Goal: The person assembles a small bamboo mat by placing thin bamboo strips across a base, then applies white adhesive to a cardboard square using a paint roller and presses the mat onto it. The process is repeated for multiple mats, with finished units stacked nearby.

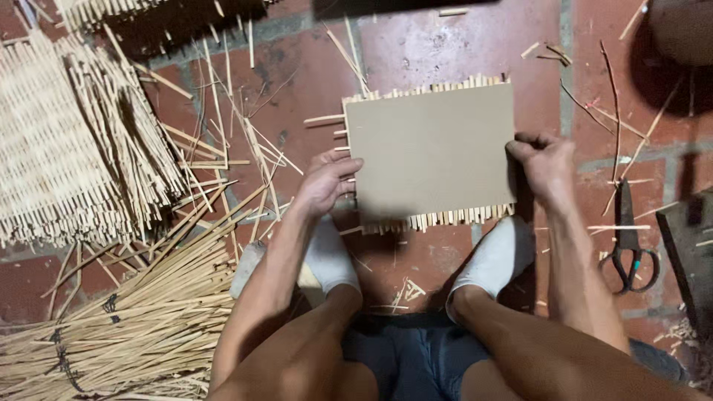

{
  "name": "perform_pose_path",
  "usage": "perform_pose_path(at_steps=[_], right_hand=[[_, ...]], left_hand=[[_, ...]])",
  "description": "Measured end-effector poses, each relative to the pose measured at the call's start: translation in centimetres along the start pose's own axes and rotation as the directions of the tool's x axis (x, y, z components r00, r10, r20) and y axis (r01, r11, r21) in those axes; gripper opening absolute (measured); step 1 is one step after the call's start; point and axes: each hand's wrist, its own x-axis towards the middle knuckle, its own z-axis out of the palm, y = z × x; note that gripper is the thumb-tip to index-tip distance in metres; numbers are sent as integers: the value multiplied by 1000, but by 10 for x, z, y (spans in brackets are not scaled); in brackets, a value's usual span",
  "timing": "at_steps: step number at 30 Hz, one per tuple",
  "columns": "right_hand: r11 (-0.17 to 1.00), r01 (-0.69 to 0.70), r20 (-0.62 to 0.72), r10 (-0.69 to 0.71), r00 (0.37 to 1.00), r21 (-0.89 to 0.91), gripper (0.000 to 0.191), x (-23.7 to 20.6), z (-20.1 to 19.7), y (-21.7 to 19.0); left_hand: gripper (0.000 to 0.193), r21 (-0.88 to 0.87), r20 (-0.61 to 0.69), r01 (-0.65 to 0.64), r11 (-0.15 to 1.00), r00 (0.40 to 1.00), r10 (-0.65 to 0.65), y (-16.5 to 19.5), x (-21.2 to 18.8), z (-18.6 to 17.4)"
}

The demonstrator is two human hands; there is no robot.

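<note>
A flat tan board (pixel 431 148) lies on the red brick floor over a row of thin bamboo sticks (pixel 445 217) whose ends poke out along its top, left and bottom edges. My left hand (pixel 327 182) rests at the board's left edge, fingers curled against the stick ends there. My right hand (pixel 542 160) is closed at the board's right edge, gripping it. My two feet in white socks (pixel 494 256) sit just below the board.
A bundle of long bamboo sticks (pixel 134 327) lies at lower left. Woven bamboo mats (pixel 52 148) are stacked at left, with loose sticks scattered around. Black scissors (pixel 630 252) lie on the floor at right, beside a dark block (pixel 687 245).
</note>
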Motion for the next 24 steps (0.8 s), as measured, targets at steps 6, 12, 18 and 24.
perform_pose_path(at_steps=[6, 12, 18, 24], right_hand=[[878, -265, 426, 79, 901, 398, 17, 14, -22, 2], [892, -14, 344, -160, 925, 453, 20, 13, -50, -13], [904, 204, 280, -320, 905, 375, 24, -9, -82, -48], [715, 76, 327, -409, 852, 695, 57, -26, -61, -70]], left_hand=[[25, -203, 297, 126, 971, 953, -61, -2, -1, -21], [31, 172, 316, -243, 955, 931, 181, 56, -56, -4], [21, 465, 841, -816, -344, 285, 459, 118, -135, 36], [33, 433, 886, -378, -818, 10, 464, 114, -151, 45]])
